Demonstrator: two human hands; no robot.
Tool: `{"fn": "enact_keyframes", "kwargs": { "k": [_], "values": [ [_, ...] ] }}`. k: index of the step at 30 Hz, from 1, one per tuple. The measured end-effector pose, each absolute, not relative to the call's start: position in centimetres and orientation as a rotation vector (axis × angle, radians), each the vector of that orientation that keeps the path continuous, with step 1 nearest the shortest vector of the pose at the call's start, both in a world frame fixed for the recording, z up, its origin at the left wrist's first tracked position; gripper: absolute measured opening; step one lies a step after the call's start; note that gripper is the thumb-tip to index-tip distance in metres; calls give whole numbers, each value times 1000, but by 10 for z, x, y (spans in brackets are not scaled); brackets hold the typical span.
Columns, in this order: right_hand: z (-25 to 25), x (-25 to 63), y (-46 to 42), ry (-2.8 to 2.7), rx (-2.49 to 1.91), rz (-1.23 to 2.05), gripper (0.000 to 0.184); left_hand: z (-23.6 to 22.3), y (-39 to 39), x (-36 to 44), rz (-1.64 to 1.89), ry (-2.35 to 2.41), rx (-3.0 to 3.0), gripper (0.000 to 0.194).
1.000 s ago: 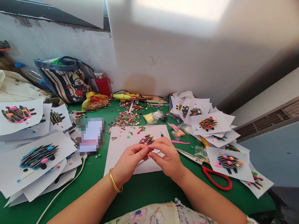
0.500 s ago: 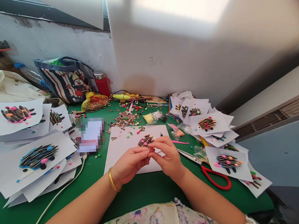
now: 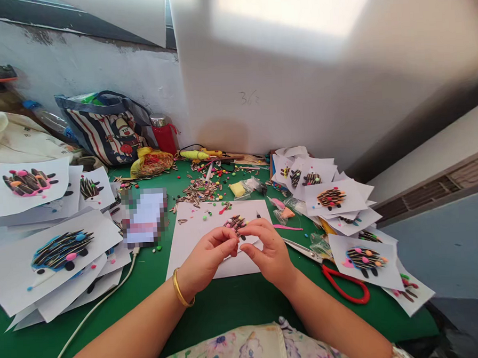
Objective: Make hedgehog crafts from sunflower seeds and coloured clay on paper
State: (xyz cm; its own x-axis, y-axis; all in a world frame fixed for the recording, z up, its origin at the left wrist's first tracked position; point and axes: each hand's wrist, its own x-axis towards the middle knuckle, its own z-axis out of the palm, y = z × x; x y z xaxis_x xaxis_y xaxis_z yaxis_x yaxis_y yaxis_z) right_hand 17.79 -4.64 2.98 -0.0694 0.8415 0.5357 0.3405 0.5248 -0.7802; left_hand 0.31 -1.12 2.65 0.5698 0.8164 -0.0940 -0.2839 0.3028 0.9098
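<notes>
Fingertips of the left hand (image 3: 213, 258) meet in a pinch, thumb against forefinger; whether something tiny sits between them I cannot tell. On the right hand (image 3: 273, 254), thumb and forefinger stand a little apart, curved toward the left fingertips, with a gap visible between them.

Just beyond both hands lies a hedgehog made of seeds (image 3: 236, 222), partly hidden by the fingers: dark, pale-edged seeds set in a bristling cluster, dotted with small pink balls and a yellowish one. It rests on white paper (image 3: 184, 251), where a few loose seeds and coloured balls are scattered.

Beneath is a green tabletop (image 3: 237, 307). Near the right forearm lie red-handled scissors (image 3: 349, 288); stacks of similar hedgehog cards flank the paper on both sides. Farther back spread a heap of striped seeds (image 3: 201, 190) and a yellow lump in plastic (image 3: 237, 189). Against the pale wall (image 3: 219, 105), marked with faint handwritten digits, stand a red flask (image 3: 164, 136) and a striped bag (image 3: 100, 130).
</notes>
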Motion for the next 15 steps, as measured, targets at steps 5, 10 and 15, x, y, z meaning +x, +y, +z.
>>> {"fn": "enact_keyframes", "kwargs": {
  "k": [5, 10, 15],
  "values": [
    [30, 178, -49, -1687, -1015, 506, 23, 24, -11, 3, 777, 674, 1114, 25],
    [30, 176, -50, -1736, -1014, 459, 28, 24, -9, 4, 781, 713, 1162, 27],
    [30, 175, -49, -1736, -1013, 419, 28, 25, -9, 3, 794, 736, 1134, 25]
  ]
}}
